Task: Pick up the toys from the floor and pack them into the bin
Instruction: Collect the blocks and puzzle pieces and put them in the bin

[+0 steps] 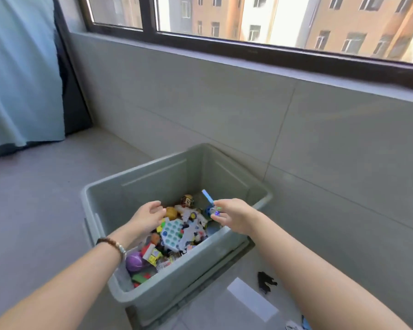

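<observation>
Smooth rectangular plastic bin [177, 279]; right hand [234, 217] pinching clear toy [215, 211].

Far wall [224, 110] is grey tile, with a dark-framed window [248, 47] along its top and a grey sill [296, 75] just under the frame; tan and white buildings [296, 17] show through the glass. A teal curtain [19, 67] hangs at far left, reaching the grey floor [34, 198], with a dark panel [73, 98] just right of it in the corner. A bright sunlit patch [250, 298] lies on the floor near right.
</observation>
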The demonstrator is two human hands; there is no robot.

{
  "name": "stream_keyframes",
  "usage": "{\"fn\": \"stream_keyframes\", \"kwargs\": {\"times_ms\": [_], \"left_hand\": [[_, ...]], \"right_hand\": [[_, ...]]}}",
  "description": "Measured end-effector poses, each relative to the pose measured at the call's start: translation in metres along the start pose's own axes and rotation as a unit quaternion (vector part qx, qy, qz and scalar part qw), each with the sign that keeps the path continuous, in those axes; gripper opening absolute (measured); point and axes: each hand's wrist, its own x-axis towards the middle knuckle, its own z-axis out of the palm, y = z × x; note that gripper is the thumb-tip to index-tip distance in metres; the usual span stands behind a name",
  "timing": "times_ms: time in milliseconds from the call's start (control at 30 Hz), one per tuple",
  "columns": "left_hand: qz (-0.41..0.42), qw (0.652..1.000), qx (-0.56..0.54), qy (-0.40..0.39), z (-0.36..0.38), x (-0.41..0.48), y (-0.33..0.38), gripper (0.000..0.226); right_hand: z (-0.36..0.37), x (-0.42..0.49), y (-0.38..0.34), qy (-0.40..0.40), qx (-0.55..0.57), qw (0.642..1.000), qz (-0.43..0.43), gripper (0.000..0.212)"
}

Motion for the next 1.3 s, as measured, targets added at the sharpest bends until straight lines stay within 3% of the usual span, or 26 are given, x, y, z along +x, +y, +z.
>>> {"fn": "stream_keyframes", "kwargs": {"times_ms": [33,167,333,433,600,700,967,1067,1300], "left_hand": [[0.004,0.999,0.028,0.018,-0.006,0.002,-0.005,0.051],[0.04,0.994,0.098,0.034,-0.011,0.002,-0.006,0.053],[0.149,0.968,0.2,-0.017,0.039,-0.019,0.02,0.046],[0.222,0.939,0.257,-0.046,0.094,-0.039,0.031,0.044],[0.293,0.9,0.296,-0.128,0.193,-0.075,0.016,0.048],[0.262,0.883,0.342,-0.186,0.244,-0.088,-0.024,0.052],[0.049,0.822,0.445,-0.351,0.32,-0.111,-0.164,0.071],[0.05,0.817,0.462,-0.342,0.342,-0.114,-0.196,0.067],[0.07,0.869,0.439,-0.215,0.379,-0.089,-0.228,0.053]], "right_hand": [[0.0,0.007,0.004,0.012,-0.023,1.0,-0.011,0.023],[-0.023,0.002,0.013,0.055,-0.154,0.983,-0.081,0.045],[-0.094,-0.036,0.021,0.143,-0.243,0.939,-0.196,0.035],[-0.151,-0.062,0.05,0.175,-0.27,0.928,-0.188,0.034],[-0.235,-0.109,0.133,0.216,-0.328,0.914,-0.104,0.038],[-0.27,-0.128,0.194,0.22,-0.342,0.913,-0.036,0.043],[-0.304,-0.137,0.333,0.203,-0.293,0.93,0.09,0.047],[-0.309,-0.13,0.36,0.237,-0.284,0.925,0.085,0.045],[-0.324,-0.108,0.396,0.311,-0.31,0.898,0.039,0.051]]}}
